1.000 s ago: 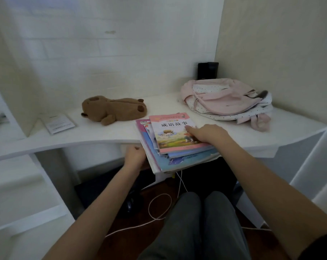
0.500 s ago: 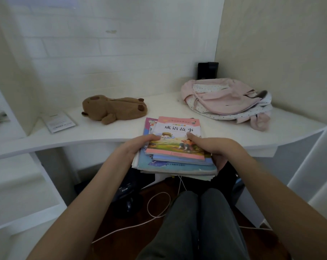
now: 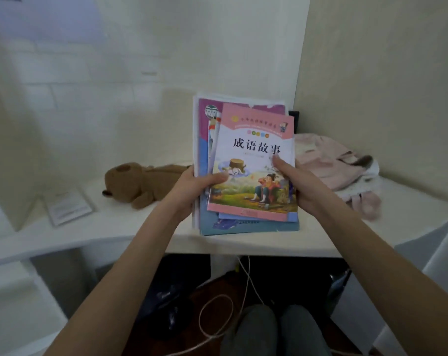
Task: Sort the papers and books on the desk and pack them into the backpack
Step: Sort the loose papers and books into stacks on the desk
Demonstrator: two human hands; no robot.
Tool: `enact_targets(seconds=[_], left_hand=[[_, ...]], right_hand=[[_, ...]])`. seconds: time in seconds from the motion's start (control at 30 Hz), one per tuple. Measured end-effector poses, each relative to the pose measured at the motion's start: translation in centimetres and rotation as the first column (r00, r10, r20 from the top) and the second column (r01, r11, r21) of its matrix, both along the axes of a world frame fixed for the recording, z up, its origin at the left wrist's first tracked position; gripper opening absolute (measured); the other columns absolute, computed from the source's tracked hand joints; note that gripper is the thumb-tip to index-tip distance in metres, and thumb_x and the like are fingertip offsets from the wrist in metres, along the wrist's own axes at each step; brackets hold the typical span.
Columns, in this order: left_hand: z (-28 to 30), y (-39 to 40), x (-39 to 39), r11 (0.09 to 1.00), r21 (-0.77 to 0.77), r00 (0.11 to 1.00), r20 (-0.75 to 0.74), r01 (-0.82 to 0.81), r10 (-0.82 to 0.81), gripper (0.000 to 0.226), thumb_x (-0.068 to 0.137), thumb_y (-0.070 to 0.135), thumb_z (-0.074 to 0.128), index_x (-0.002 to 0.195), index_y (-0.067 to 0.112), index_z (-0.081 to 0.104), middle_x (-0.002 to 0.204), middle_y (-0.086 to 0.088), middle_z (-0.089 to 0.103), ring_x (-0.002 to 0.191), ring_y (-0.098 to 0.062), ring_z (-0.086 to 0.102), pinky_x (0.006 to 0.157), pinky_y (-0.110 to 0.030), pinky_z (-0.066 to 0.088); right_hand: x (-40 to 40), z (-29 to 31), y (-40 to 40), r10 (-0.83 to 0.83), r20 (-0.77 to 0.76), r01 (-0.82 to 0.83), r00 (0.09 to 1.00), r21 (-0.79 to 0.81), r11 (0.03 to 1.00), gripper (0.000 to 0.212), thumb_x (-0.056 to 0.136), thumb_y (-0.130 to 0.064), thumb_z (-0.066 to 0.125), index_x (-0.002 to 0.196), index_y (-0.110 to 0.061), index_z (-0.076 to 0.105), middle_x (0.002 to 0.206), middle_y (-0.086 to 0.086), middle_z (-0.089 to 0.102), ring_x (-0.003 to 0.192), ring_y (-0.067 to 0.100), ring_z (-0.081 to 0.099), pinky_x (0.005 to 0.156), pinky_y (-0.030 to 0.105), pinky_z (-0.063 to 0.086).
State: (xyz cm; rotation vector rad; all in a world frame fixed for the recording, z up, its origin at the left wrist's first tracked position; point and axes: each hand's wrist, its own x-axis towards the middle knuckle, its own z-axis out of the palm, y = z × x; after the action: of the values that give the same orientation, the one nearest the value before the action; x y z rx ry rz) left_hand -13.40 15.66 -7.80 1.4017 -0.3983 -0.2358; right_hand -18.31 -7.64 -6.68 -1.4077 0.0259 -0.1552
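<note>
left hand (image 3: 189, 187), right hand (image 3: 298, 182), gripping book stack (image 3: 246, 155)

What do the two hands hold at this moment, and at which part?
Both hands grip one stack of books, raised upright above the desk. The left hand holds its left edge, the right hand its right edge, each thumb on the pink top cover.

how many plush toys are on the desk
1. A brown plush lies on its side on the desk, left of the books held in both hands. The books could be hiding something behind them.
</note>
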Motion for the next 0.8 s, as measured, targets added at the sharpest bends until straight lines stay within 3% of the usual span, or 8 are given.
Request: enact_targets(seconds=[0.17,0.33,0.37,0.47,0.53,0.6,0.7,0.8], left_hand=[[-0.1,-2.2,5.2,0.996,0.048,0.985,0.158,-0.078,0.069,0.045,0.076,0.002,0.075,0.117,0.013,0.060,0.107,-0.004,0.072,0.097,-0.025,0.069,0.082,-0.037,0.058],[-2.6,-3.2,7.7,0.983,0.176,0.982,0.185,-0.057,0.024,0.050,0.069,-0.007,0.077,0.108,0.020,0.062,0.093,0.010,0.074,0.090,-0.013,0.071,0.079,-0.031,0.059],[-2.1,-3.3,8.0,0.985,0.165,0.982,0.188,-0.042,0.010,0.053,0.068,-0.004,0.079,0.111,0.019,0.061,0.094,0.011,0.074,0.089,-0.011,0.071,0.075,-0.027,0.059],[0.1,-3.6,8.9,0.999,-0.013,0.983,0.174,-0.051,0.053,0.071,0.057,0.014,0.089,0.118,0.020,0.052,0.104,0.001,0.073,0.094,-0.020,0.071,0.077,-0.038,0.059],[1.2,-4.0,9.3,0.996,-0.054,0.980,0.184,-0.066,0.075,0.083,0.048,0.026,0.093,0.116,0.026,0.047,0.108,-0.002,0.070,0.098,-0.023,0.070,0.078,-0.042,0.059],[1.5,-4.9,8.8,0.994,0.049,0.965,0.248,-0.099,0.084,0.084,0.052,0.024,0.092,0.116,0.032,0.040,0.108,0.005,0.065,0.098,-0.015,0.068,0.077,-0.033,0.058],[0.0,-5.9,8.3,0.980,0.083,0.942,0.301,-0.179,0.146,0.074,0.065,0.013,0.085,0.116,0.033,0.035,0.106,0.012,0.061,0.090,0.000,0.065,0.070,-0.019,0.057],[-1.3,-5.8,8.4,0.977,0.050,0.948,0.257,-0.208,0.189,0.064,0.064,0.012,0.086,0.107,0.034,0.044,0.102,0.010,0.066,0.085,-0.002,0.069,0.066,-0.018,0.057]], right_hand=[[3.9,1.0,-2.8,0.028,0.116,-0.014,0.993,-0.114,0.993,0.072,0.062,-0.043,0.085,0.124,-0.023,0.055,0.120,0.001,0.068,0.107,0.023,0.066,0.086,0.045,0.056],[5.8,-1.1,-4.7,0.072,0.190,0.005,0.979,-0.378,0.926,0.044,0.076,-0.019,0.076,0.112,-0.033,0.056,0.103,-0.021,0.070,0.098,-0.003,0.065,0.078,0.016,0.053],[6.2,-1.1,-4.9,0.097,0.185,-0.014,0.978,-0.409,0.912,0.043,0.076,-0.020,0.074,0.112,-0.034,0.055,0.102,-0.023,0.070,0.096,-0.004,0.065,0.078,0.016,0.053],[7.7,-0.1,-4.6,0.126,0.189,-0.045,0.974,-0.385,0.922,0.069,0.064,-0.049,0.081,0.123,-0.028,0.052,0.112,-0.010,0.070,0.102,0.018,0.068,0.083,0.040,0.058],[8.6,0.6,-4.3,0.045,0.249,0.029,0.967,-0.284,0.958,0.090,0.051,-0.066,0.081,0.125,-0.024,0.051,0.114,-0.003,0.068,0.102,0.018,0.068,0.080,0.034,0.059],[9.1,1.0,-4.0,-0.011,0.315,0.097,0.949,-0.257,0.961,0.080,0.054,-0.062,0.080,0.119,-0.024,0.054,0.108,-0.004,0.069,0.096,0.013,0.069,0.075,0.029,0.059],[9.0,-0.3,-3.6,-0.056,0.286,0.136,0.957,-0.267,0.954,0.051,0.067,-0.038,0.075,0.113,-0.021,0.058,0.100,-0.004,0.072,0.090,0.013,0.071,0.080,0.039,0.059],[9.1,-2.5,-3.7,-0.129,0.233,0.198,0.964,-0.306,0.931,0.069,0.061,-0.056,0.081,0.110,-0.013,0.060,0.103,0.011,0.069,0.098,0.024,0.067,0.089,0.047,0.053]])
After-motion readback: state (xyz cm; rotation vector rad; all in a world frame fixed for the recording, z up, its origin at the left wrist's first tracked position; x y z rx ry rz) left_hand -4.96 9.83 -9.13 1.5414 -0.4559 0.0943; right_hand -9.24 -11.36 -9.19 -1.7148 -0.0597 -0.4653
